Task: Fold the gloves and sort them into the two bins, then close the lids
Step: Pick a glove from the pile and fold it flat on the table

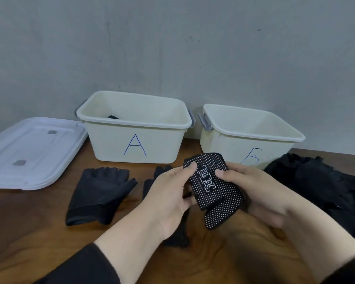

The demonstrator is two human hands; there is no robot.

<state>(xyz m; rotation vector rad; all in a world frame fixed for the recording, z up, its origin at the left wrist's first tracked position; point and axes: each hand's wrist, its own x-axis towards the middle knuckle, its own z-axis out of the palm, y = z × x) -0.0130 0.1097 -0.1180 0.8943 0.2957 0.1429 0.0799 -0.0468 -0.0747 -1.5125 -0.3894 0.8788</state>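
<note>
**Folded dotted glove held in mid-air, both bins open**

While both hands hold the dotted glove point(213, 189) above the table point(39, 232), the fold depends only on thumb pressure. The left hand point(170, 193) pinches its left edge with thumb on top; the right hand point(252, 189) grips the right side, fingers curled beneath. A loose flap hangs from the near end, and I judge it could spring open if either thumb lets go before the glove reaches a bin.

Sorting is the other risk. Bin A point(135, 138) already holds something dark with dots, barely visible over its rim; bin B point(244, 138) shows nothing inside from this angle. The glove sits just in front of bin B, so a careless drop could land it in the wrong one.

On the table to the left lies a plain black fingerless glove point(98, 193), and another dark glove point(178, 232) lies partly hidden under the left wrist. A pile of black gloves point(320, 181) sits at the right, near bin B. The white lids point(31, 152) lie stacked at far left, touching bin A's side, well clear of the path to either bin.
</note>
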